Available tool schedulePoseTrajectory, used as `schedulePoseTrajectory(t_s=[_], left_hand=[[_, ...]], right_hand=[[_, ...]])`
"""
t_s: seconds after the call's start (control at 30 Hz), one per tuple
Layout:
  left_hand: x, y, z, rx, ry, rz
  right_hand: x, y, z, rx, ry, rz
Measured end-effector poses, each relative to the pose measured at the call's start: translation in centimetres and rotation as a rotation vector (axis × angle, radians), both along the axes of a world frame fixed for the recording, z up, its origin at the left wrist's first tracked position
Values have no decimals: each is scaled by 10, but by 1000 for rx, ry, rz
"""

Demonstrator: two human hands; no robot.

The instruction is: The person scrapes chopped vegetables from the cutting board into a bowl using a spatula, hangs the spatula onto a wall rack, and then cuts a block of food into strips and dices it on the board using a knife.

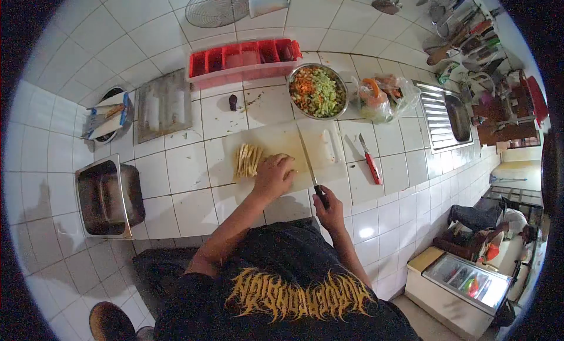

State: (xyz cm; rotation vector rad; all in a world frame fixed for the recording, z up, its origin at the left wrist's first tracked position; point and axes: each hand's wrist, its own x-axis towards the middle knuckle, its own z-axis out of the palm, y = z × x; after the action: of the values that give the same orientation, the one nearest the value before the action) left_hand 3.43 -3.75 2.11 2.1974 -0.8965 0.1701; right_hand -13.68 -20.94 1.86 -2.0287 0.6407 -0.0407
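Note:
A pale cutting board point(276, 135) lies on the tiled counter in front of me. My left hand point(273, 177) rests on it with fingers curled; whatever they hold, if anything, is hidden. Just left of that hand is a bundle of pale yellow cut sticks point(248, 160), which look like vegetable strips. My right hand point(329, 209) grips the black handle of a long kitchen knife point(308, 155), whose blade lies across the board and points away from me. A smaller knife with a red handle point(372, 168) is on the counter to the right.
Behind the board stands a metal bowl point(318, 113) of diced orange and green vegetables. Beside it are a plastic bag of produce point(388, 100) and a red compartment box point(244, 75). Sinks sit at left point(82, 203) and right point(468, 142). A dark purple piece point(233, 102) lies behind the board.

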Motion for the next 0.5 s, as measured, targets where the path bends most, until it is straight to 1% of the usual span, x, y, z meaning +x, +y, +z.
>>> schedulePoseTrajectory(t_s=[0.03, 0.1, 0.13, 0.17, 0.2, 0.23, 0.3, 0.37, 0.4, 0.43, 0.47, 0.5], left_hand=[[-1, 2, -1, 0, 2, -7], [-3, 19, -2, 85, 59, 50], [-3, 26, -3, 89, 62, 45], [-3, 32, -3, 129, 36, 131], [-3, 39, -4, 169, 11, 219], [-2, 45, -6, 173, 14, 216], [0, 52, -7, 190, -10, 293], [0, 54, -7, 215, -21, 303], [1, 55, -6, 242, -34, 313], [1, 54, -5, 244, -31, 316], [1, 51, -5, 260, 19, 277], [-1, 48, -5, 275, 69, 235]], right_hand=[[2, 2, 8, 9, 23, 4], [6, 3, 25, 22, 49, 2], [9, 4, 35, -14, 89, 38], [11, 5, 39, -51, 128, 76], [11, 6, 36, -46, 131, 73], [10, 7, 33, -18, 150, 96], [9, 12, 30, 8, 173, 122], [10, 20, 30, 16, 87, 142], [10, 22, 26, 15, 90, 147], [12, 24, 21, -38, 60, 165], [12, 27, 17, -90, 30, 181], [16, 31, 18, -88, 33, 181]])
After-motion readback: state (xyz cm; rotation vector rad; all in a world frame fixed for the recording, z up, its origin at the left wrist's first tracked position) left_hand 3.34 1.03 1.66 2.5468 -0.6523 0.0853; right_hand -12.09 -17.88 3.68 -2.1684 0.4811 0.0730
